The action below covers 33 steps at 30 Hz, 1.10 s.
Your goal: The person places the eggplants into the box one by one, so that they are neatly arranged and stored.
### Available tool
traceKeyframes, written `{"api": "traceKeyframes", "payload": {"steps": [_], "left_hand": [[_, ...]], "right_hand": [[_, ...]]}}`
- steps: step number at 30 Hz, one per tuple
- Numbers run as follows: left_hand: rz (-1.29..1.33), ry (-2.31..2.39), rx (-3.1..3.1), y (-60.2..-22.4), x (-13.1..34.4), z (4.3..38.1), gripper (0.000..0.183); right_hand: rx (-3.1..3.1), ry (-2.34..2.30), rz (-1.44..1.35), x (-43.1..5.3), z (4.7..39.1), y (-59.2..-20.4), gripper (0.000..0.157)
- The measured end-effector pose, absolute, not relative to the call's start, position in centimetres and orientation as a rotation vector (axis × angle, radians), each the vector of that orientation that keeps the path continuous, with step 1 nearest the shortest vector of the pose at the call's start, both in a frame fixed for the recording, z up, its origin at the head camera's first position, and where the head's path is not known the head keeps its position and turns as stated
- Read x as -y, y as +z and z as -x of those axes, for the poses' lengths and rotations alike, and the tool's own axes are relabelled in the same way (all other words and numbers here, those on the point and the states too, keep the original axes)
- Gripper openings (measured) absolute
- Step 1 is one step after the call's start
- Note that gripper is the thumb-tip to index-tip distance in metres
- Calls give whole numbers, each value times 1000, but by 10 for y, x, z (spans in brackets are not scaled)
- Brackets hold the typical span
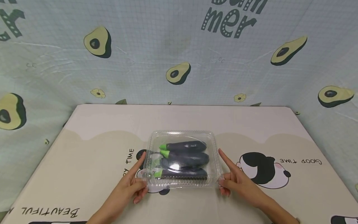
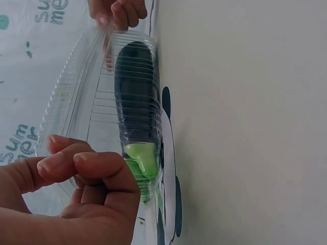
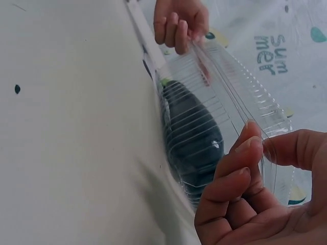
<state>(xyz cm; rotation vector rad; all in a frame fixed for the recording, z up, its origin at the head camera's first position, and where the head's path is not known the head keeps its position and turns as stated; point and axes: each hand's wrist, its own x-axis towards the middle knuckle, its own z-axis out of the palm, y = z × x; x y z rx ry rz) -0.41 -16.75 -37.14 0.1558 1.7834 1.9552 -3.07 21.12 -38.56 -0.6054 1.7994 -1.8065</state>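
A clear plastic clamshell container (image 1: 181,134) sits near the middle of the table with its lid over the base. Inside lie several dark purple eggplants (image 1: 184,158), green stem ends toward the left. My left hand (image 1: 133,184) pinches the container's left rim between thumb and fingers, the index finger pointing forward along the side. On the opposite side, my right hand (image 1: 234,181) grips the right rim in the same manner. The right wrist view shows the thumb and fingertips meeting at the clear rim, with an eggplant (image 3: 191,130) behind the ribbed wall.
The light tablecloth (image 1: 92,161) carries printed cartoon dogs and lettering, partly covered by the container. A pale curtain (image 1: 139,46) printed with avocados hangs behind the table and along both sides.
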Motion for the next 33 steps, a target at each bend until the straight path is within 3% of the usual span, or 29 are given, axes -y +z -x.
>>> {"api": "traceKeyframes", "payload": {"steps": [33], "left_hand": [[-71,2055,-1732,-377,161,1,83]], "right_hand": [[-1875,-1940,514,-199,22,-392,89]]}}
